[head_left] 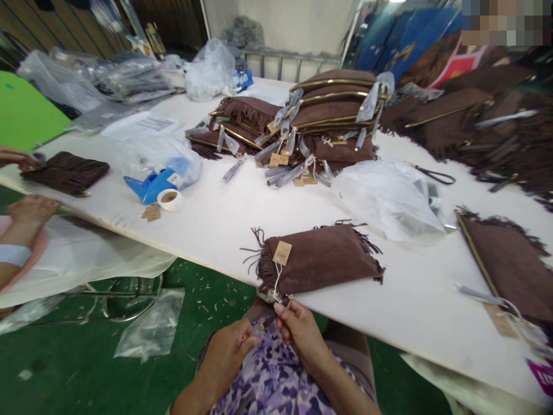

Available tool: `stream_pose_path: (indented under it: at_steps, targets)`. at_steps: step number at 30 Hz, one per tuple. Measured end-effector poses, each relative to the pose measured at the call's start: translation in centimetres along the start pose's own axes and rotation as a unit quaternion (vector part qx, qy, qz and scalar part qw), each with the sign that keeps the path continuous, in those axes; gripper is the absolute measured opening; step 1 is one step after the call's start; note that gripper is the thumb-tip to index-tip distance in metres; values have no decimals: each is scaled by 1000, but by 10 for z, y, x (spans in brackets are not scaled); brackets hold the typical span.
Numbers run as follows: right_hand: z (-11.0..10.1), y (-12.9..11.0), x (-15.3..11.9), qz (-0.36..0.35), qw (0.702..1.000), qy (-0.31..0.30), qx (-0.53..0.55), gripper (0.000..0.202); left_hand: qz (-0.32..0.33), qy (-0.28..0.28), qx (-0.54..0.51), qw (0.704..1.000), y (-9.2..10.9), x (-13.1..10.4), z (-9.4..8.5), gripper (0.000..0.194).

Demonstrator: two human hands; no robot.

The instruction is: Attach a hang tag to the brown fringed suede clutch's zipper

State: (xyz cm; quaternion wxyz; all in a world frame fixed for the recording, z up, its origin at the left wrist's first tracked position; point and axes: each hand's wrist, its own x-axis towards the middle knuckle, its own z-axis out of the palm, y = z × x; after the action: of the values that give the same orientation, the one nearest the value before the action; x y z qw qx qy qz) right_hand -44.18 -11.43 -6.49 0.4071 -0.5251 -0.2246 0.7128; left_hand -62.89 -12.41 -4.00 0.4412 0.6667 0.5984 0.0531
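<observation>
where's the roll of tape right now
In the head view the tape roll lies left of centre on the white table, beside the blue packet and a small tag.

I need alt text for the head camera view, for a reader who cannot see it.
Two bare hands, left hand and right hand, pinch the zipper end of a brown fringed suede pouch with a paper tag at the edge of a white table. A stack of similar pouches lies behind.

A: Where's the brown suede fringed pouch (317, 257)?
B: On the white tabletop (216, 219), near edge, hands (268, 340) at its 6 o'clock.
A: And the stack of brown suede bags (332, 115)?
B: At its 12 o'clock; the white tape roll (169, 199) at 10.
</observation>
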Motion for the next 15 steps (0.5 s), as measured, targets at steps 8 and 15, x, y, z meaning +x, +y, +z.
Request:
stream_pose_path:
  at_steps: [8,15]
  targets:
    - [1,-1,0,1,1000,12,-7,39,18,-6,37,999,5,0,-2,18]
    - [-1,0,0,0,999,18,-35,40,4,-15,-26,1000,9,4,-1,22]
